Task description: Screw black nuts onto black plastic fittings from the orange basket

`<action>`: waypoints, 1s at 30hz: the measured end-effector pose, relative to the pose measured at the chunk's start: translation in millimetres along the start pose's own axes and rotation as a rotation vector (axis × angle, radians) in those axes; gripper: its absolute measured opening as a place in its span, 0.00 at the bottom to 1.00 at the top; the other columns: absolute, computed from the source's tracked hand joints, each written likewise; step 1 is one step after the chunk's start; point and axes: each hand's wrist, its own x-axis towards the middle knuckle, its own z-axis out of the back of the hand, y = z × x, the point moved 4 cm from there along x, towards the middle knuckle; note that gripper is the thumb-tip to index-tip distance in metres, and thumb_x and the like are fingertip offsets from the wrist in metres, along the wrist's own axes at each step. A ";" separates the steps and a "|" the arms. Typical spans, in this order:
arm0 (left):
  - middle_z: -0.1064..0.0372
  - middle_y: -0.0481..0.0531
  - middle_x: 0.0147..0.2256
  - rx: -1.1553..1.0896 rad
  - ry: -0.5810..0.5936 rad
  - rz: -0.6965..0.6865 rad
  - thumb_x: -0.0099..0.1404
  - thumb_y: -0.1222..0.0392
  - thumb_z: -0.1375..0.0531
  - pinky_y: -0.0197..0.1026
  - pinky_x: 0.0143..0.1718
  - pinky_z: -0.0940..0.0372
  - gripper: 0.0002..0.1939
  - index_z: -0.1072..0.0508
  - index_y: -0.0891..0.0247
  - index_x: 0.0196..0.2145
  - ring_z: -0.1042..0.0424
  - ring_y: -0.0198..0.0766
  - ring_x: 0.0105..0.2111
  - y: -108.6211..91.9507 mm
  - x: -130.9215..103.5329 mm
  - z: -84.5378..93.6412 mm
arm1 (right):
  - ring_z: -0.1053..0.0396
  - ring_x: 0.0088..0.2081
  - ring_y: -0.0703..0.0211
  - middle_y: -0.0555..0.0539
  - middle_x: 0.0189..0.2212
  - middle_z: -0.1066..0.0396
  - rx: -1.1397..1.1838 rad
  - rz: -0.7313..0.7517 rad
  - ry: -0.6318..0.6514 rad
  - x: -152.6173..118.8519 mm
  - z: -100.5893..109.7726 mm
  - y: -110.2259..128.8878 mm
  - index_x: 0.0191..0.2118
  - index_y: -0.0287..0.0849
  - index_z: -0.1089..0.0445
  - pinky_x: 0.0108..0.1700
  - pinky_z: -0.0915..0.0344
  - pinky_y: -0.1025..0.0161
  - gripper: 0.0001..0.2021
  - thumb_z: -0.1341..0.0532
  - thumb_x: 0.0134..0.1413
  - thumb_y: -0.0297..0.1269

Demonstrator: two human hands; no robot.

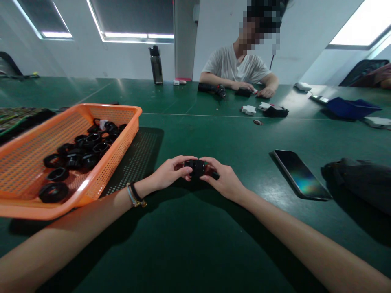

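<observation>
A small black ribbed plastic fitting (198,167) is held between both hands just above the green table (189,236). My left hand (174,171) pinches its left end between thumb and fingers. From the other side, my right hand (221,177) grips the right end, and a short black stub pokes out by its fingers. Part of the fitting is hidden behind the fingertips. Left of my hands stands an orange perforated basket (114,156) with several black ring-shaped plastic parts (76,156) lying loose in it.
A phone (301,174) lies to the right, beside a dark cloth-like item (360,181). Across the table sits a person (236,65) near a black power tool (212,89). White pieces (248,110), a blue bin (351,108) and a dark bottle (156,67) stand farther back.
</observation>
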 end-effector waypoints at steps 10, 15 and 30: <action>0.31 0.52 0.36 -0.007 -0.006 0.013 0.57 0.62 0.41 0.36 0.33 0.33 0.21 0.33 0.69 0.49 0.32 0.28 0.25 -0.8 -0.7 -0.8 | 0.29 0.30 0.60 0.50 0.29 0.28 0.003 -0.003 0.003 0.5 0.7 0.5 0.49 0.44 0.39 0.35 0.32 0.60 0.18 0.41 0.50 0.31; 0.31 0.51 0.36 0.004 -0.005 0.003 0.57 0.62 0.41 0.35 0.32 0.34 0.19 0.32 0.68 0.48 0.32 0.28 0.25 -2.4 -0.7 -1.3 | 0.30 0.29 0.60 0.50 0.29 0.28 0.005 -0.007 -0.003 0.2 0.0 -0.3 0.48 0.42 0.39 0.34 0.33 0.61 0.18 0.41 0.50 0.31; 0.30 0.49 0.32 -0.022 -0.009 0.009 0.57 0.63 0.41 0.35 0.31 0.34 0.19 0.32 0.68 0.47 0.32 0.28 0.25 -1.4 -1.0 -1.1 | 0.29 0.29 0.60 0.52 0.28 0.30 0.034 0.030 -0.010 -2.2 -1.3 0.9 0.52 0.45 0.45 0.33 0.31 0.60 0.23 0.41 0.48 0.30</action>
